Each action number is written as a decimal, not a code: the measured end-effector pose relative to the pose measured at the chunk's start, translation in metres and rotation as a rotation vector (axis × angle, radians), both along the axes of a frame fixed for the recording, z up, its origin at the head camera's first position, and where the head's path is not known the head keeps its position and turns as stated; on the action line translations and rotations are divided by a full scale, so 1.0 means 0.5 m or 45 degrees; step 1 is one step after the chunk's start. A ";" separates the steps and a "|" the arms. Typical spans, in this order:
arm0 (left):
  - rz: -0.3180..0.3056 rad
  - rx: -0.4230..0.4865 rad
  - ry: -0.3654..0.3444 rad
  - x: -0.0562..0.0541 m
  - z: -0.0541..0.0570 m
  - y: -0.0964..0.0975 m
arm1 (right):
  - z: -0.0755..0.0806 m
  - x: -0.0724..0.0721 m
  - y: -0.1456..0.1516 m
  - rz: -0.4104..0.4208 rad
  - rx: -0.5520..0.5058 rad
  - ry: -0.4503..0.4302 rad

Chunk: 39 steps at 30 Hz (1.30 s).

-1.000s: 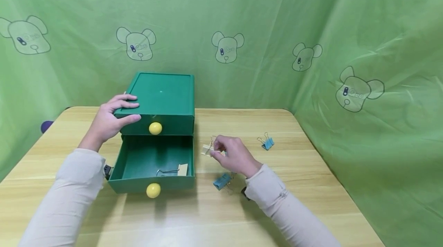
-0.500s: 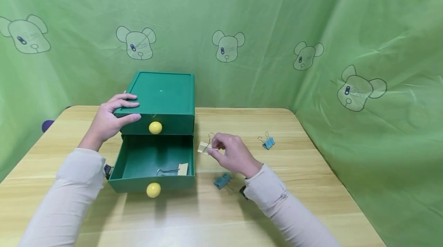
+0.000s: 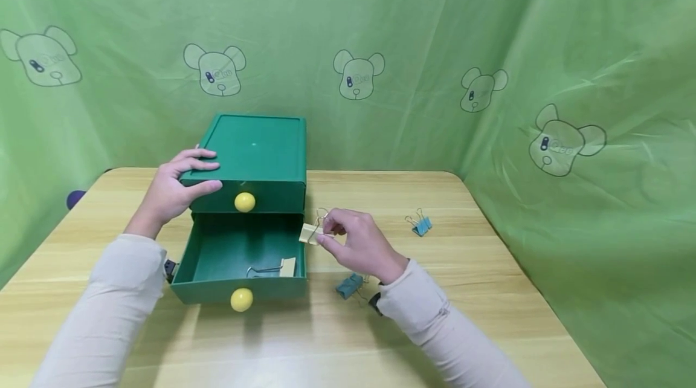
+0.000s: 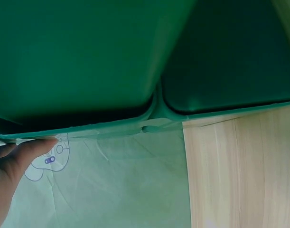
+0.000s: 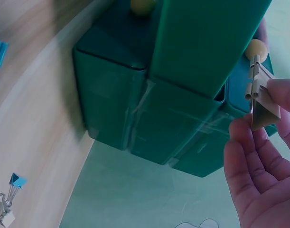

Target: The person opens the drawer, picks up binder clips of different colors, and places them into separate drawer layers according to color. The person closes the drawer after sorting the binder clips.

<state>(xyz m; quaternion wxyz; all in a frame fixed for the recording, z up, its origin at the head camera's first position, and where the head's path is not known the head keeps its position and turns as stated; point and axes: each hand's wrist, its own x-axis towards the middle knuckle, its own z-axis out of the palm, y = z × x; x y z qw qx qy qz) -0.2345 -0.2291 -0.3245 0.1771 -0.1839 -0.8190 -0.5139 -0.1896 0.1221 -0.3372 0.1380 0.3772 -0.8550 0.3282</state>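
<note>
In the head view my left hand (image 3: pixel 168 191) rests on the left front corner of a green drawer box (image 3: pixel 255 146), fingers on its top and thumb at the front edge. Below, an open drawer (image 3: pixel 217 249) with a yellow knob holds a cream binder clip (image 3: pixel 287 267). My right hand (image 3: pixel 361 240) pinches another cream binder clip (image 3: pixel 309 233) by the drawer's right side, above the table. The right wrist view shows this clip (image 5: pixel 264 107) between thumb and fingertips. A blue binder clip (image 3: pixel 350 285) lies below my right hand.
Another blue binder clip (image 3: pixel 421 226) lies on the wooden table (image 3: pixel 462 303) farther right. The upper drawer, with its yellow knob (image 3: pixel 244 202), is closed. A green curtain (image 3: pixel 413 122) with bear-like outlines hangs behind and to the right.
My right hand has moved left with the cream binder clip, bringing it up to the open drawer's right side. My left hand has stayed on the drawer box.
</note>
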 end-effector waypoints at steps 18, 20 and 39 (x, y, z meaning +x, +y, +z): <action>0.005 0.001 -0.021 0.005 0.000 -0.001 | -0.002 0.014 -0.053 0.103 0.012 0.037; 0.008 -0.004 -0.023 0.004 0.001 0.000 | -0.002 0.014 -0.057 0.104 0.013 0.033; 0.003 0.001 -0.008 0.003 0.001 0.001 | -0.004 0.007 -0.078 0.138 -0.012 0.075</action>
